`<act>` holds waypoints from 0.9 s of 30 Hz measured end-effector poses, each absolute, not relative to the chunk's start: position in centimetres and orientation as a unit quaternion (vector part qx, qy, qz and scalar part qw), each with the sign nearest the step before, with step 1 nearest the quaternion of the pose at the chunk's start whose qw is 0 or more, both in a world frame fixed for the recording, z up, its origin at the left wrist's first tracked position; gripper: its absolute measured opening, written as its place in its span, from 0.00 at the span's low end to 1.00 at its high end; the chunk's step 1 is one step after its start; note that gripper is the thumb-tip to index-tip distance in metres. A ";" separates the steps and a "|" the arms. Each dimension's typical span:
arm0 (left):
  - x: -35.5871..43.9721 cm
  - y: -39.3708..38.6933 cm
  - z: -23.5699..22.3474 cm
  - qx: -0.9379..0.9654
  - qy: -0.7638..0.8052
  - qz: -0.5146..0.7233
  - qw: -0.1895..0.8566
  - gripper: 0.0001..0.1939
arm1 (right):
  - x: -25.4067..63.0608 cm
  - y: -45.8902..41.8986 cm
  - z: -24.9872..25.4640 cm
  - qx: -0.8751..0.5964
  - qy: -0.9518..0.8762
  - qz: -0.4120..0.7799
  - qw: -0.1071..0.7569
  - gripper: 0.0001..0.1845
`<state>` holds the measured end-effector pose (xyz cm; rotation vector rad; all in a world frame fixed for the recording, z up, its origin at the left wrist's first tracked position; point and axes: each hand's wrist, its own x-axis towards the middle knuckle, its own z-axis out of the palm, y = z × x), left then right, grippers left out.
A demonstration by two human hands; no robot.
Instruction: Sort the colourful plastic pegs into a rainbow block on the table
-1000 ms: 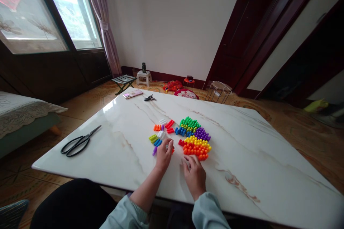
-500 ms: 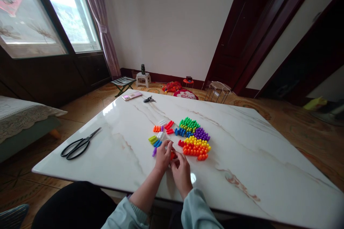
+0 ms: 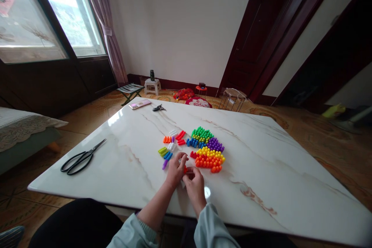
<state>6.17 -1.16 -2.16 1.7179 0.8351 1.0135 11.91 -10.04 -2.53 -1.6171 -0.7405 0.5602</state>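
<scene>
My left hand (image 3: 175,170) and my right hand (image 3: 194,183) meet over the white marble table (image 3: 261,155), fingers pinched together on a small red peg (image 3: 186,169). Just beyond them stands a tight cluster of upright pegs (image 3: 207,149) in green, blue, purple, yellow, orange and red bands. To the left of the cluster lie loose pegs (image 3: 170,146) in orange, white, red, green, blue and purple. Which hand bears the red peg I cannot make out.
Black scissors (image 3: 80,158) lie near the table's left edge. A pink phone (image 3: 140,104) and a set of keys (image 3: 158,107) rest at the far corner. Stools, a folding chair and a bed edge (image 3: 23,131) stand on the floor around.
My right hand slid left from beside the orange pegs to join my left hand. Both now pinch at a red peg, and the view drifted slightly.
</scene>
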 end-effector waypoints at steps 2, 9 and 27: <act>6.2 -1.2 -2.2 0.702 0.338 0.406 0.478 0.18 | 11.9 -10.1 -2.6 -0.684 -0.301 0.248 0.616 0.11; 6.5 -1.3 -2.7 0.715 0.330 0.380 0.485 0.16 | 13.3 -11.7 -2.3 -0.631 -0.278 0.259 0.676 0.16; 5.7 -1.2 -1.8 0.751 0.284 0.404 0.439 0.18 | 18.2 -14.6 -0.9 -0.818 -0.499 -0.053 0.281 0.09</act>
